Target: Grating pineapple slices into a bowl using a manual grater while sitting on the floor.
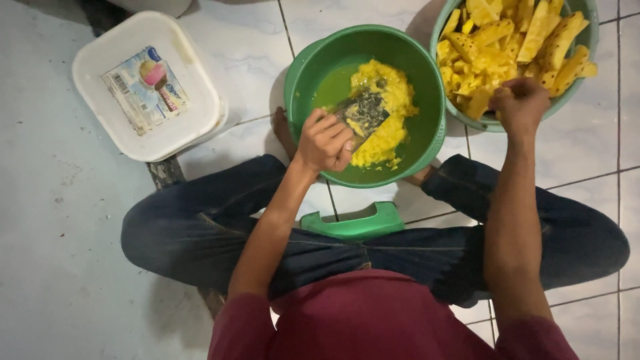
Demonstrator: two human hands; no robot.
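L hand [325, 141] clenched on grater [363, 113] in green bowl [303, 73]; R hand [519, 103] closed on pineapple pieces [497, 40], right of bowl. Hold grater steady.

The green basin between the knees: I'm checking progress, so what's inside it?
Inside the green basin: yellow grated pulp and a grater held by the left hand. The basin floor beneath them is hidden.

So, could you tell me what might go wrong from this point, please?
The left hand grips the grater close to its rough face, so the fingers could get scraped if it slips. The green basin sits on smooth floor tiles and may slide or tip under pressure. The right hand reaches into the bowl of pineapple pieces, heaped near its rim, so some could fall out.
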